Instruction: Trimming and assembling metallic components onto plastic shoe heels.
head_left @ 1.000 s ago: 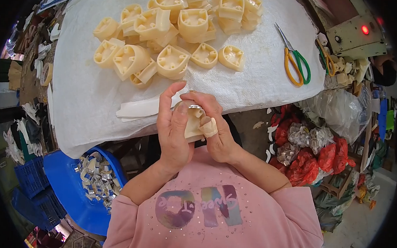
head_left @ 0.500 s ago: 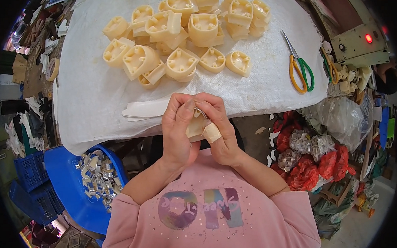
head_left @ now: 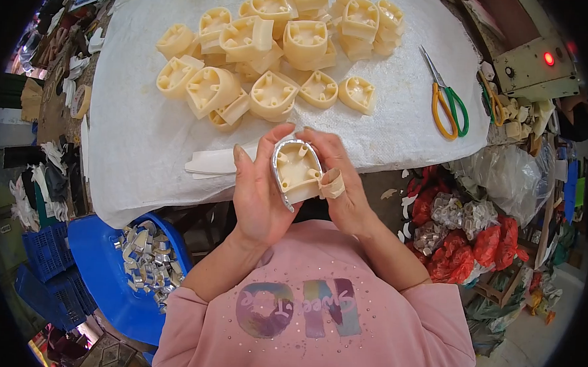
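Between my two hands is a hollow cream plastic piece, shaped like a shoe heel, its open side with small inner posts facing up. A shiny silver strip runs round its curved edge, and one end hangs free at the lower left. My left hand cups the piece from the left, thumb raised off it. From the right, my right hand grips it, fingers at the far edge and a tan wrap round the thumb. Similar cream pieces lie piled beyond my hands on the white-covered table.
White strips lie at the table's near edge, left of my hands. Scissors with orange and green handles rest on the right. At lower left a blue basin holds silver-banded pieces. Red bags sit below the table at right.
My hands have loosened and spread around the cream piece, which has turned so that its hollow side shows. My left thumb has come away from its top edge.
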`<move>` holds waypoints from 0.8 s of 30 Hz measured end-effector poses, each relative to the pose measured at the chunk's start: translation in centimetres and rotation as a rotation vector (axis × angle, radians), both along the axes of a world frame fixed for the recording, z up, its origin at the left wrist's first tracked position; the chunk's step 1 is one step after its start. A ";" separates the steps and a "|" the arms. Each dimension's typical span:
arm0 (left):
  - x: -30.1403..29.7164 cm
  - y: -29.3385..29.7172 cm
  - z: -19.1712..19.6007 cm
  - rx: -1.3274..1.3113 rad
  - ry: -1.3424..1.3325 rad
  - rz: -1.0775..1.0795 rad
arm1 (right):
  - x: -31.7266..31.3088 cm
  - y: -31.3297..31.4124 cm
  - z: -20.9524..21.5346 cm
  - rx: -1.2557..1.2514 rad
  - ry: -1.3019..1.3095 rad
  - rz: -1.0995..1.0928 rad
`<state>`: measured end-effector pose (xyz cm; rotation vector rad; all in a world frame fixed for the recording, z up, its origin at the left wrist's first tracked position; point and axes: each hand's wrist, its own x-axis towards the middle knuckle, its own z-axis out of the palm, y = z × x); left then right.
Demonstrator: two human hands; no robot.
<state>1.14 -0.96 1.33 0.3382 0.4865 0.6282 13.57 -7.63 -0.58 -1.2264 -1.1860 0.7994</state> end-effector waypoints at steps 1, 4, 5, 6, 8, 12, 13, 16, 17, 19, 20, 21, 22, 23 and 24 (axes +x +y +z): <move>-0.2 0.1 -0.2 0.029 -0.007 -0.015 | 0.3 -0.1 0.4 -0.039 -0.011 -0.015; -0.3 0.4 -0.2 0.378 0.157 -0.062 | 1.6 0.1 1.6 -0.022 -0.225 -0.171; -0.3 0.2 0.3 0.376 0.155 -0.071 | 1.9 0.0 2.4 -0.063 -0.245 -0.177; -0.3 -0.1 1.1 0.590 0.367 -0.103 | 1.9 0.1 2.6 -0.067 -0.247 -0.186; -0.3 -0.3 1.3 0.806 0.572 -0.141 | 1.8 0.7 3.1 -0.083 -0.685 0.011; -0.5 0.0 0.0 1.127 0.399 -0.103 | 1.6 0.1 2.5 -0.250 0.238 0.001; -0.5 0.0 -0.1 1.045 0.458 -0.140 | 1.0 -0.1 2.0 -0.100 0.346 -0.047; -0.7 0.5 0.3 0.940 0.516 -0.154 | 2.4 0.2 0.5 0.128 -0.290 -0.125; -0.7 0.7 0.6 0.919 0.512 -0.134 | 2.4 0.2 0.6 0.126 -0.288 -0.129; -0.9 0.9 0.6 1.005 0.583 -0.083 | 2.3 0.1 1.0 -0.116 0.162 -0.025; -1.1 0.9 0.6 1.006 0.579 -0.092 | 2.7 0.1 0.9 -0.117 0.163 -0.034; -1.2 0.9 0.7 1.169 0.686 -0.128 | 3.3 0.4 0.8 -0.254 0.312 0.055; -1.3 1.0 0.9 1.334 0.791 -0.165 | 3.9 0.5 0.8 -0.389 0.462 0.144; -1.3 1.1 1.0 1.335 0.782 -0.174 | 4.2 0.6 0.7 -0.403 0.472 0.165; -1.3 1.2 1.1 1.441 0.800 -0.176 | 4.2 0.4 0.5 -0.404 0.472 0.154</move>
